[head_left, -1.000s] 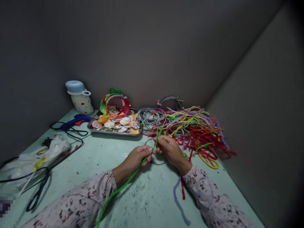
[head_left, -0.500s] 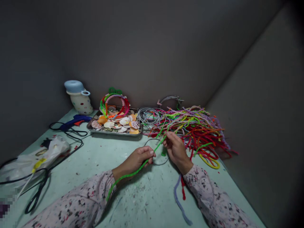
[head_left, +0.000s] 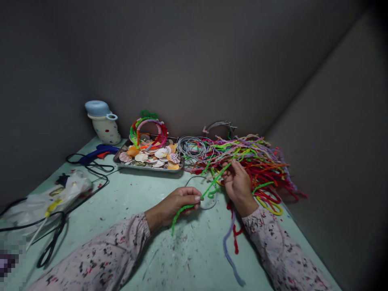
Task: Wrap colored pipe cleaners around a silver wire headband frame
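Observation:
A bright green pipe cleaner (head_left: 216,180) runs taut between my two hands above the table. My left hand (head_left: 178,203) pinches it between thumb and fingers, and its short loose end hangs down past that hand. Farther right, my right hand (head_left: 238,186) is closed on the other stretch, its fingertips pointing away from me. Beneath and between the hands lies a thin grey wire ring (head_left: 209,208), partly hidden, with a curled green piece by it. A lavender pipe cleaner (head_left: 228,254) and a red one (head_left: 236,242) lie beside my right wrist.
A metal tray (head_left: 148,169) of seashells stands at the back, with colourful wrapped hoops (head_left: 165,133) on it. Grey wire coils (head_left: 194,147) and a heap of pipe cleaners (head_left: 266,161) lie right. Leftward are a bottle (head_left: 106,128), a blue glue gun (head_left: 98,152), black cord and a plastic bag (head_left: 74,186).
My right hand has moved right, away from the left. The green pipe cleaner has slid through my left hand, so its trailing end is much shorter.

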Action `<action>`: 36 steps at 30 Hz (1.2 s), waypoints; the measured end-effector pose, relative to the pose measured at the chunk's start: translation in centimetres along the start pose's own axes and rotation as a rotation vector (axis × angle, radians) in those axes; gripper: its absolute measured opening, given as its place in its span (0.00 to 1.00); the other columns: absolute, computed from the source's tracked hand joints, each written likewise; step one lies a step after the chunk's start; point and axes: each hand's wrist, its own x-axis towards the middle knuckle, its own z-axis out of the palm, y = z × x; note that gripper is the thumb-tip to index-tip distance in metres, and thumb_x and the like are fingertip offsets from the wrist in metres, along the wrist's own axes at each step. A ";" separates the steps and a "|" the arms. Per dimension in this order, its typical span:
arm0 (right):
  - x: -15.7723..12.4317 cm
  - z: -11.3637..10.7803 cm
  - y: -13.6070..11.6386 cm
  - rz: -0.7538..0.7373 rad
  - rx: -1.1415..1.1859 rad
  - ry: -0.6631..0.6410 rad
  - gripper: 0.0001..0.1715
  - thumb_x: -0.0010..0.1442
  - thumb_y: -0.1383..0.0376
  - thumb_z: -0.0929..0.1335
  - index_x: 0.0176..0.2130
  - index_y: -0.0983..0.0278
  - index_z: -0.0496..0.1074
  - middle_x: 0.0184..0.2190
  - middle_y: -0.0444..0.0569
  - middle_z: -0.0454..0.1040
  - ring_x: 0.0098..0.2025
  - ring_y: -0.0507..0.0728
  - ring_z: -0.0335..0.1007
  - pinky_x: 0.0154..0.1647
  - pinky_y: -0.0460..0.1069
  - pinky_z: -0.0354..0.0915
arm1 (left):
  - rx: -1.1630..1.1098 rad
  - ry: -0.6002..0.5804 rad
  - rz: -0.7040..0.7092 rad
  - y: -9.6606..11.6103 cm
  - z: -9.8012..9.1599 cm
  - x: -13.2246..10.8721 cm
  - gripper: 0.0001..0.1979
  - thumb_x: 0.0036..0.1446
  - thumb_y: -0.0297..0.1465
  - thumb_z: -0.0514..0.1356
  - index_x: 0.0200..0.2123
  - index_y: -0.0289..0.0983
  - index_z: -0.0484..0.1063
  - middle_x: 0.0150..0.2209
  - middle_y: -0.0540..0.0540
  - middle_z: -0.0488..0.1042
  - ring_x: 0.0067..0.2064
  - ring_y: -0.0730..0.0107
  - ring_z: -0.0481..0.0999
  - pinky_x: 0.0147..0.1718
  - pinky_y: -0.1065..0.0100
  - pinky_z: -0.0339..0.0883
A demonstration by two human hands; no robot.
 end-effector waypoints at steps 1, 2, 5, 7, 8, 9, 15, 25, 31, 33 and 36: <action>0.2 -0.2 -0.1 -0.017 -0.015 0.002 0.13 0.50 0.56 0.73 0.32 0.60 0.68 0.26 0.38 0.72 0.23 0.48 0.64 0.22 0.45 0.60 | -0.020 0.005 -0.005 0.0 0.1 0.0 0.13 0.47 0.33 0.69 0.34 0.32 0.72 0.25 0.49 0.70 0.24 0.80 0.65 0.21 0.77 0.51; 0.4 -0.3 -0.3 -0.034 -0.027 0.008 0.14 0.51 0.56 0.73 0.33 0.60 0.68 0.26 0.39 0.72 0.23 0.48 0.64 0.22 0.45 0.59 | -0.036 0.008 -0.013 0.0 0.1 -0.1 0.14 0.46 0.32 0.69 0.35 0.32 0.73 0.26 0.49 0.71 0.25 0.80 0.67 0.21 0.77 0.51; 0.9 -0.6 -0.9 -0.070 -0.036 0.037 0.15 0.50 0.55 0.73 0.32 0.60 0.68 0.26 0.39 0.73 0.24 0.49 0.65 0.22 0.46 0.59 | -0.060 -0.016 -0.051 0.1 0.3 -0.2 0.15 0.45 0.29 0.70 0.36 0.31 0.73 0.26 0.48 0.71 0.25 0.79 0.68 0.20 0.78 0.50; 1.2 -0.8 -1.4 -0.075 -0.036 0.053 0.16 0.50 0.54 0.73 0.32 0.60 0.68 0.26 0.40 0.73 0.24 0.49 0.66 0.22 0.46 0.60 | -0.065 -0.040 -0.064 0.2 0.4 -0.2 0.14 0.45 0.28 0.69 0.37 0.31 0.73 0.26 0.48 0.71 0.24 0.81 0.66 0.18 0.78 0.47; 1.3 -0.9 -1.7 -0.077 -0.036 0.060 0.16 0.50 0.54 0.73 0.32 0.60 0.68 0.26 0.40 0.73 0.24 0.49 0.65 0.22 0.46 0.59 | -0.062 -0.048 -0.067 0.3 0.4 -0.3 0.14 0.45 0.28 0.69 0.37 0.31 0.73 0.25 0.49 0.70 0.23 0.81 0.65 0.18 0.78 0.46; 1.4 -0.9 -1.9 -0.079 -0.035 0.066 0.16 0.50 0.54 0.73 0.33 0.60 0.68 0.26 0.40 0.73 0.23 0.49 0.65 0.22 0.46 0.59 | -0.059 -0.052 -0.069 0.4 0.4 -0.3 0.14 0.45 0.28 0.69 0.36 0.31 0.73 0.25 0.49 0.70 0.23 0.82 0.64 0.17 0.78 0.46; 1.8 -1.0 -2.6 -0.100 0.013 0.121 0.16 0.49 0.55 0.74 0.32 0.61 0.68 0.25 0.39 0.72 0.22 0.48 0.64 0.21 0.44 0.59 | -0.035 -0.061 -0.064 0.5 0.2 -0.3 0.12 0.46 0.30 0.68 0.34 0.30 0.74 0.23 0.50 0.68 0.18 0.86 0.56 0.16 0.76 0.38; 2.1 -1.2 -3.1 -0.056 0.131 0.208 0.14 0.48 0.61 0.75 0.28 0.63 0.67 0.21 0.37 0.68 0.20 0.45 0.59 0.17 0.40 0.57 | 0.046 -0.031 -0.047 0.6 0.5 -0.3 0.14 0.46 0.33 0.69 0.35 0.32 0.75 0.25 0.50 0.69 0.23 0.82 0.62 0.19 0.76 0.47; 2.6 -1.4 -3.6 -0.031 0.125 0.263 0.12 0.55 0.61 0.72 0.28 0.63 0.66 0.20 0.37 0.68 0.17 0.45 0.58 0.14 0.39 0.56 | 0.035 -0.069 -0.082 0.7 0.4 -0.7 0.17 0.46 0.32 0.70 0.39 0.32 0.75 0.27 0.51 0.67 0.22 0.84 0.58 0.18 0.76 0.44; 2.9 -1.6 -3.9 -0.042 0.129 0.283 0.10 0.58 0.63 0.70 0.28 0.64 0.66 0.19 0.37 0.67 0.17 0.45 0.58 0.14 0.39 0.55 | 0.030 -0.074 -0.084 0.7 0.3 -0.7 0.16 0.45 0.32 0.70 0.37 0.31 0.75 0.27 0.51 0.67 0.23 0.84 0.58 0.19 0.77 0.45; 3.1 -1.7 -4.5 -0.064 0.151 0.303 0.09 0.61 0.67 0.66 0.28 0.64 0.66 0.19 0.37 0.67 0.16 0.45 0.58 0.14 0.39 0.56 | 0.009 -0.073 -0.087 0.6 0.2 -0.6 0.15 0.44 0.32 0.71 0.35 0.30 0.75 0.26 0.49 0.68 0.23 0.83 0.61 0.19 0.77 0.46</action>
